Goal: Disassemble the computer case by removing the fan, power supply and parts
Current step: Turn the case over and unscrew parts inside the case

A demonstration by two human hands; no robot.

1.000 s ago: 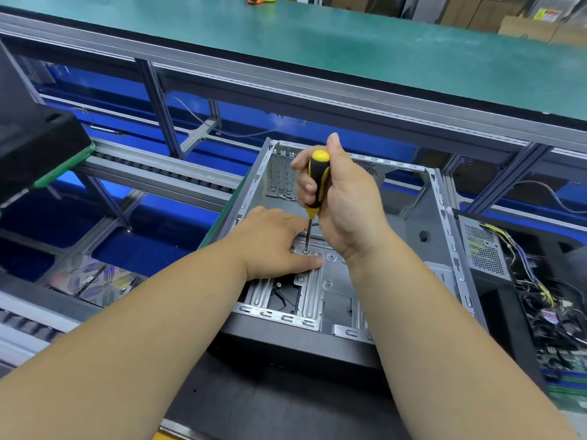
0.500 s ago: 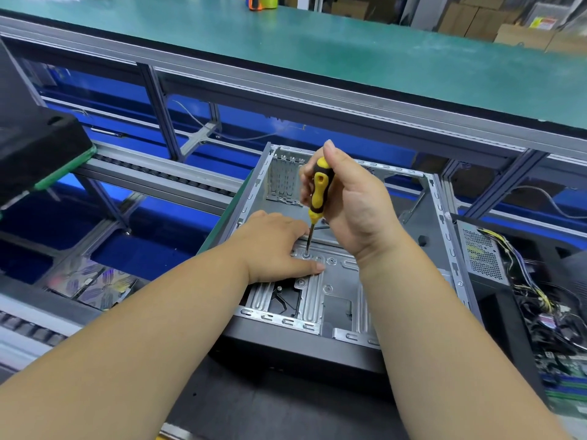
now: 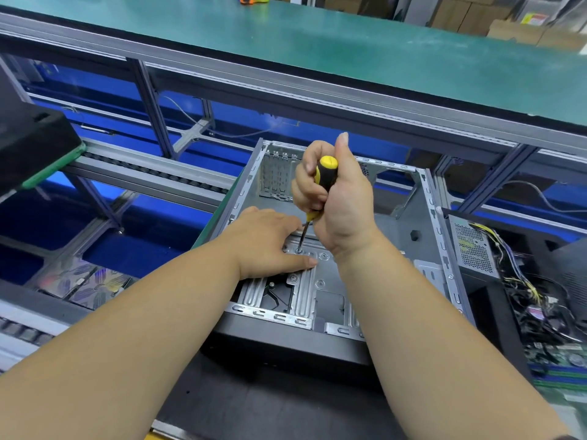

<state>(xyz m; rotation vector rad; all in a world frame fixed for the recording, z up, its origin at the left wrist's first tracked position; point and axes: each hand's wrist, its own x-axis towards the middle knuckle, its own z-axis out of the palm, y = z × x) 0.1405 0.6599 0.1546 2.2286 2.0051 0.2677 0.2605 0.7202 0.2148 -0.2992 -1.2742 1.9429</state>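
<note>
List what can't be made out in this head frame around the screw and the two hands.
- Screw head: head view, screwdriver tip covers it; type and how far out unreadable.
- Right hand fingers: mostly hidden behind the handle and the palm.
- Case floor under the left hand: covered by hand and forearm.
- Power supply label: too small.
- Cable bundle: cut off by right edge.

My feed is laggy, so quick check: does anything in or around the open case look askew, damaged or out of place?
Nothing stands out. The right hand grips the screwdriver, tip on a screw in the case floor; the left hand rests flat beside it. The power supply with loose cables sits outside, right of the case.
</note>
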